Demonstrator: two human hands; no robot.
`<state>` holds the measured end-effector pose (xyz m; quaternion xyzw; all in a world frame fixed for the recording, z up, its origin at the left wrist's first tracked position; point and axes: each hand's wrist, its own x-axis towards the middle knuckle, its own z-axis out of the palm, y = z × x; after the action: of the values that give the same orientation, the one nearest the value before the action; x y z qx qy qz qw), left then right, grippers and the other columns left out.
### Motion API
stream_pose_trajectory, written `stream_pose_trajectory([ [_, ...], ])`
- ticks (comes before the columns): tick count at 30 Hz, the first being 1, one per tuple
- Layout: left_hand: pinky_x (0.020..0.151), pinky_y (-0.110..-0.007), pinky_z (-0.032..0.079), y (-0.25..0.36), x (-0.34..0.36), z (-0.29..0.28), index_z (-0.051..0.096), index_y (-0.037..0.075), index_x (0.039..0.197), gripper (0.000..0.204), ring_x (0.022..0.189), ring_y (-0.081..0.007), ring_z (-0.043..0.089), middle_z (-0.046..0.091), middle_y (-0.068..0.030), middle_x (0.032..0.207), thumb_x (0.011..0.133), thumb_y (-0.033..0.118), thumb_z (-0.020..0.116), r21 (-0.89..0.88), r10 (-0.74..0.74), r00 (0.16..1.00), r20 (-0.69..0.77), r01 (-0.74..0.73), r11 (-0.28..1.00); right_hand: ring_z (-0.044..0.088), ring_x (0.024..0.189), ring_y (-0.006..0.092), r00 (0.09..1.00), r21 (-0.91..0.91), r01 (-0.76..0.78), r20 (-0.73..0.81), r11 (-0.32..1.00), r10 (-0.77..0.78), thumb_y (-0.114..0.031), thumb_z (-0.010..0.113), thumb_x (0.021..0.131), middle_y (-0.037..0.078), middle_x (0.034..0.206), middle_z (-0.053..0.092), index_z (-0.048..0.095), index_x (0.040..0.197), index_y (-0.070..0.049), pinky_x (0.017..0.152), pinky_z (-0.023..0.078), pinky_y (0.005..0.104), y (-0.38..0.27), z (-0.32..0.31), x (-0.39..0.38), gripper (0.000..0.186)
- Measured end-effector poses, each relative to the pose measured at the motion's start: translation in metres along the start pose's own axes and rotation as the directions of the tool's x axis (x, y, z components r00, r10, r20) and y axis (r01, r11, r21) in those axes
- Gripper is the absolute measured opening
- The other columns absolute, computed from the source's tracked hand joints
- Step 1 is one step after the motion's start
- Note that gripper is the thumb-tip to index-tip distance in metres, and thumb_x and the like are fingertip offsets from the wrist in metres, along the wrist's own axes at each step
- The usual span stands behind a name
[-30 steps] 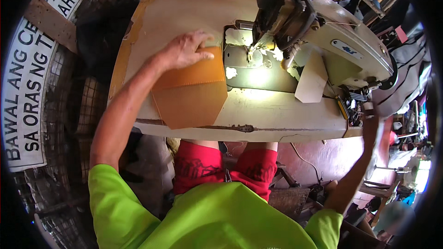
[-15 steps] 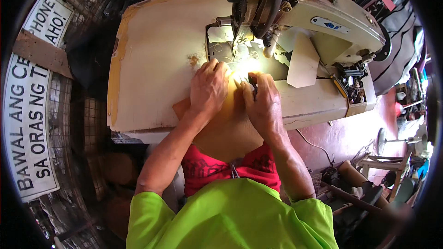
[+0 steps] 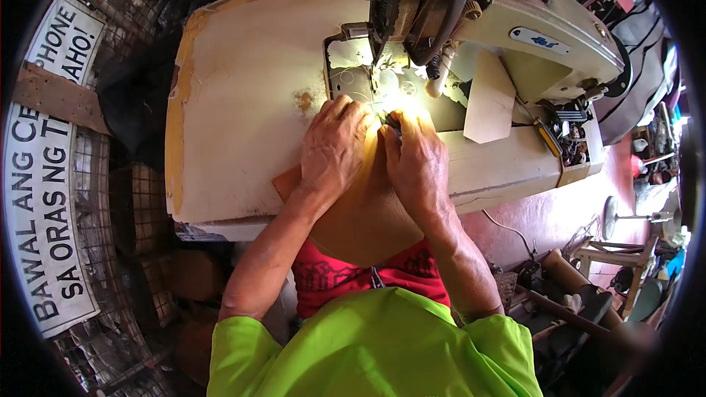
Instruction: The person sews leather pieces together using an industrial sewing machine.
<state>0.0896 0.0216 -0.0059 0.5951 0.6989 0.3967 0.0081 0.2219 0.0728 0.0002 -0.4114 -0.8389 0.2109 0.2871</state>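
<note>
My left hand (image 3: 334, 143) is closed on a tan leather-like piece (image 3: 368, 224), just in front of the sewing machine's lit needle area (image 3: 379, 81). The piece hangs over the table's front edge above my lap. My right hand (image 3: 415, 165) is beside it on the right, fingers curled around a small dark object (image 3: 390, 121) at the piece's upper end; I cannot make out what this object is. The bright lamp glare washes out the fingertips. A pale cut piece (image 3: 487, 99) lies right of the needle area.
The worn table (image 3: 235, 88) extends left. At its right are a tray of small tools (image 3: 573, 147) and a yellow-black handled tool (image 3: 548, 140). Wire grid and signboards (image 3: 55, 213) stand at the left. A fan (image 3: 610, 217), wooden stand and cable are on the floor at the right.
Both hands have come together before the needle, the right one from the table's far right, now holding the dark object. The tan piece has moved right and partly off the front edge.
</note>
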Motion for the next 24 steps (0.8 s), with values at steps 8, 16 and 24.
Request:
stream_pose_trajectory([
  [8, 0.069, -0.034, 0.049, -0.007, 0.002, 0.000, 0.054, 0.002, 0.095, 0.014, 0.076, -0.0219, 0.059, 0.059, -0.0103, 0.086, 0.098, 0.015, 0.051, -0.185, -0.154, 0.986, -0.067, 0.140, 0.973, 0.061, 0.079, 0.0403, 0.985, -0.030, 0.096, -0.139, 0.995, -0.100, -0.017, 0.057, 0.092, 0.021, 0.089, 0.059, 0.056, 0.108, -0.001, 0.069, 0.051, 0.0487, 0.008, 0.008, -0.007, 0.022],
  [16, 0.062, -0.025, 0.046, -0.066, -0.067, -0.144, 0.057, 0.001, 0.108, 0.017, 0.065, -0.0105, 0.051, 0.055, -0.0024, 0.076, 0.097, 0.014, 0.058, -0.645, -0.591, 0.705, -0.392, 0.247, 0.723, 0.060, 0.081, 0.0341, 0.967, 0.088, 0.102, -0.242, 0.991, -0.079, -0.016, 0.064, 0.090, 0.019, 0.094, 0.058, 0.060, 0.104, 0.000, 0.072, 0.051, 0.0417, 0.010, 0.002, -0.005, 0.022],
  [24, 0.069, -0.024, 0.051, -0.007, -0.217, -0.128, 0.062, -0.001, 0.103, 0.012, 0.074, -0.0097, 0.060, 0.061, -0.0058, 0.094, 0.095, 0.007, 0.059, -0.421, -0.681, 0.732, -0.004, 0.616, 0.665, 0.061, 0.084, 0.0157, 0.970, 0.272, 0.202, -0.192, 0.941, -0.152, 0.002, 0.068, 0.082, 0.013, 0.102, 0.059, 0.060, 0.114, 0.003, 0.065, 0.052, 0.0262, -0.012, -0.070, -0.083, 0.033],
])
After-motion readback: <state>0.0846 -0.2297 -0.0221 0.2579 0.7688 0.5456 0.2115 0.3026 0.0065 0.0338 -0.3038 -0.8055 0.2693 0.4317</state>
